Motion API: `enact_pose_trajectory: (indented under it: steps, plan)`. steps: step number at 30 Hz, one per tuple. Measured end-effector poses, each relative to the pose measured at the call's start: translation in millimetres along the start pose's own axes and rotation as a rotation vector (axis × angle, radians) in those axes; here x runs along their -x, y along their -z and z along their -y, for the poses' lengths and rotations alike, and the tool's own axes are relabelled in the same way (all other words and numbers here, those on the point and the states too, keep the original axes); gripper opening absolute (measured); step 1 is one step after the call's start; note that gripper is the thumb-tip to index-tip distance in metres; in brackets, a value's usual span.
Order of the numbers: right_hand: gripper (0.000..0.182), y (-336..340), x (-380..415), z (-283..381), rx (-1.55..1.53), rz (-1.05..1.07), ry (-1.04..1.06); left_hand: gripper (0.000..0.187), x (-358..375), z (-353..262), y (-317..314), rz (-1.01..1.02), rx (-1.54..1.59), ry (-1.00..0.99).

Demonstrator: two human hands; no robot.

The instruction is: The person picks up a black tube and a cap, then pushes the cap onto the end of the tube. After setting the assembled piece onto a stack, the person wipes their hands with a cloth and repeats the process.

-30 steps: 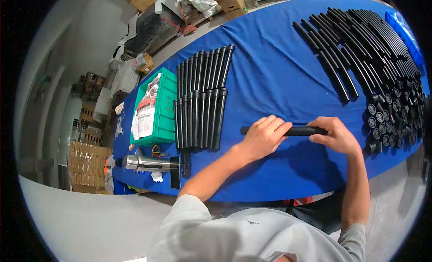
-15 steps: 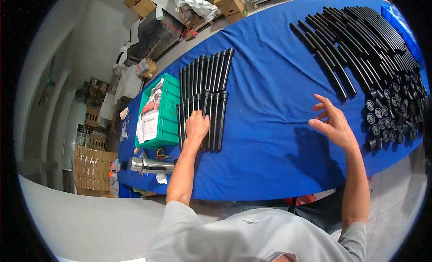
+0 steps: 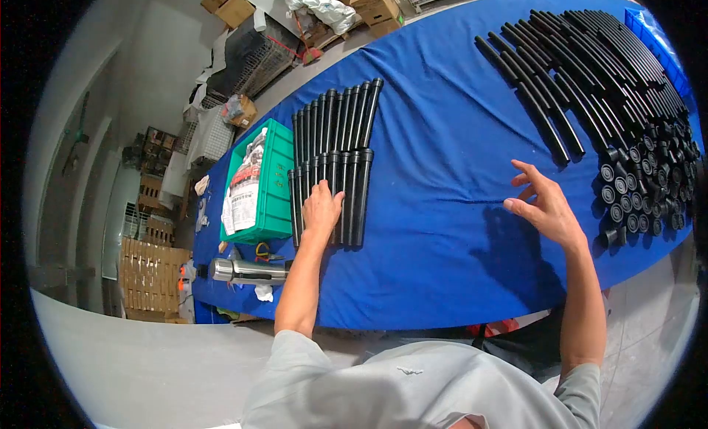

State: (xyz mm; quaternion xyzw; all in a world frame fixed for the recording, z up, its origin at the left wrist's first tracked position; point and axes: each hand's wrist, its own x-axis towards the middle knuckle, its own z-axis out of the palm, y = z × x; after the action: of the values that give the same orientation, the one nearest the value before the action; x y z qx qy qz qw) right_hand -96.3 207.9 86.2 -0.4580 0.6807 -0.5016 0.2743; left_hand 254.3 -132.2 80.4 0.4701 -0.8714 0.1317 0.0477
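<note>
My left hand (image 3: 320, 211) lies over the lower row of black capped tubes (image 3: 357, 197). Its fingers and thumb straddle a black tube (image 3: 334, 169) and close on it, though the fingertips are partly hidden. An upper row of similar tubes (image 3: 348, 119) lies just beyond. Over the blue cloth, my right hand (image 3: 546, 206) hovers with fingers bent and apart, holding nothing. Nearest to it are the loose black rods (image 3: 549, 119) and a cluster of round black caps (image 3: 641, 182) on the right.
A green crate (image 3: 276, 186) holding printed paper stands left of the tubes. In front of it lie a steel flask (image 3: 247, 270) and yellow-handled scissors (image 3: 262, 250). A blue bin (image 3: 656, 42) sits at the far right of the cloth-covered table (image 3: 428, 281).
The tube under my left hand has shifted slightly toward me and left, its cap now closer in line with its neighbours. My right hand has barely moved.
</note>
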Motion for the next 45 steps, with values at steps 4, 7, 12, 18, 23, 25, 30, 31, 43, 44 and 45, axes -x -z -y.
enact_pose_trajectory:
  steps: [4, 7, 12, 18, 23, 25, 30, 31, 43, 44, 45]
  plan:
    - [0.070, 0, 0, 2, 0.003, 0.003, -0.004, 0.056, 4, 3, 4, 0.014, -0.024, -0.007]
    - [0.069, 0, -1, -6, 0.021, 0.028, 0.029, 0.060, 8, 1, 9, -0.093, -0.008, -0.036]
    - [0.059, 2, 0, -14, 0.163, 0.094, 0.119, 0.052, -4, -41, 34, -0.162, 0.201, -0.126]
    - [0.044, -6, 5, -24, 0.382, 0.403, 0.079, 0.035, -18, -185, 78, -0.177, 0.492, -0.484]
    - [0.036, -11, 7, -16, 0.527, 0.445, 0.014, 0.028, -21, -304, 95, -0.118, 0.670, -0.877]
    - [0.033, -15, 6, -15, 0.568, 0.468, 0.004, 0.026, -15, -347, 98, -0.047, 0.748, -1.007]
    - [0.030, -39, 12, -46, 0.392, 0.132, 0.300, 0.026, 26, -430, 118, 0.102, 0.681, -1.250]
    - [0.030, -43, 12, -52, 0.353, 0.078, 0.354, 0.029, 38, -442, 123, 0.095, 0.646, -1.292]
    - [0.028, -55, 14, -73, 0.306, 0.117, 0.341, 0.035, 80, -494, 110, 0.214, 0.494, -1.390]
    - [0.028, -56, 14, -74, 0.302, 0.118, 0.341, 0.034, 77, -491, 110, 0.260, 0.483, -1.377]
    - [0.027, -56, 14, -75, 0.306, 0.116, 0.337, 0.033, 74, -489, 114, 0.304, 0.473, -1.362]
